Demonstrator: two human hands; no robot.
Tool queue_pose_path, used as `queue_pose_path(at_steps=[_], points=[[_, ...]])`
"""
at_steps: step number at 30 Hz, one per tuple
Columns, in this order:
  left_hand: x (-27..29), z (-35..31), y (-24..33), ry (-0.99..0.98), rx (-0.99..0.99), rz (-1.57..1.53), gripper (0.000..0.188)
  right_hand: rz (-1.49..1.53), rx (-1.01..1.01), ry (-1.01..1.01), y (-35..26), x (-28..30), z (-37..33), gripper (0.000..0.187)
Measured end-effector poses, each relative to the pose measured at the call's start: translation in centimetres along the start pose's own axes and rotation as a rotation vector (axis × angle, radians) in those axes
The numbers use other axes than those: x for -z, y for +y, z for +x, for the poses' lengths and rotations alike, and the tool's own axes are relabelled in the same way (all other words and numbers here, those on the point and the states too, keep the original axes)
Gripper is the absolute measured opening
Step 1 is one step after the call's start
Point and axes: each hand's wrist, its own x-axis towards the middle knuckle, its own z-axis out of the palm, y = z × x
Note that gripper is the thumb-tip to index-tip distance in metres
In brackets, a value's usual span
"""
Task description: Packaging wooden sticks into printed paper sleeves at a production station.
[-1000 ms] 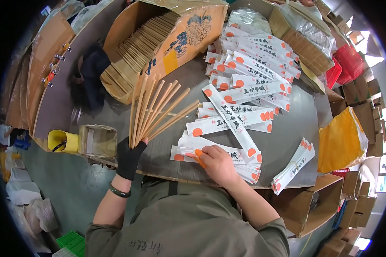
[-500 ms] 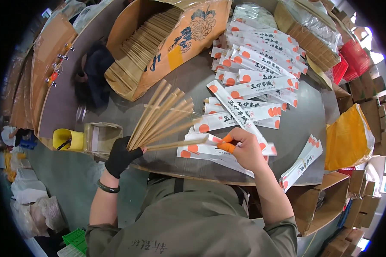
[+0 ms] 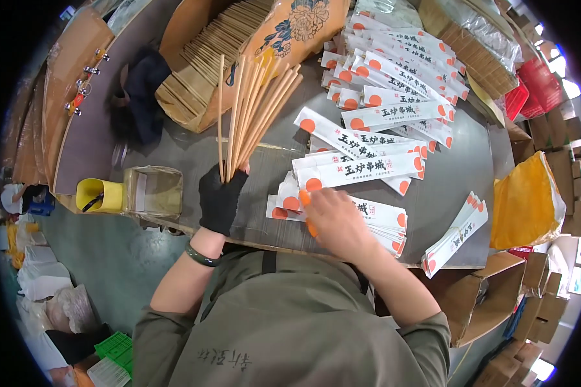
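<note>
My left hand [image 3: 223, 198], in a black fingerless glove, is closed round the lower ends of a fanned bundle of wooden chopsticks [image 3: 255, 116] that point up and away. One chopstick stands apart at the bundle's left. My right hand [image 3: 336, 222], with orange finger covers, lies over a stack of white paper chopstick sleeves [image 3: 384, 226] at the table's near edge. Its thumb and forefinger are spread at the stack's left part; the other fingers are partly hidden. Just beyond lies a heap of white sleeves with red dots [image 3: 400, 116], overlapping one another.
A cardboard box [image 3: 203, 113] full of chopsticks lies tilted at the back left. Left on the table [image 3: 274, 174] stand a yellow container [image 3: 103, 195] and a small clear-sided box [image 3: 153, 192]. A banded sleeve bundle [image 3: 457, 235] lies at the right, near an orange-yellow sack [image 3: 526, 203].
My left hand has moved right and turned the chopsticks more upright. My right hand has gone from pinching a chopstick near a sleeve to lying spread over the stack. Sleeves in the near heap have shifted.
</note>
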Motion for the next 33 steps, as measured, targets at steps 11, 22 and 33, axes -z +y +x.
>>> queue_pose_path(at_steps=[11, 22, 33], points=[[4.4, -2.4, -2.9, -0.05, 0.125, -0.031, 0.019, 0.282, -0.1, 0.318, 0.3, -1.9, -1.6, 0.017], [8.6, -1.3, -1.2, -0.278, 0.061, 0.077, 0.019, 0.969, -0.688, 0.205, 2.9, 3.4, 0.5, 0.017], [-1.8, -1.6, 3.8, -0.372, 0.067, -0.503, 0.029, 0.215, 0.053, 0.325, -0.4, 1.5, 5.9, 0.016]])
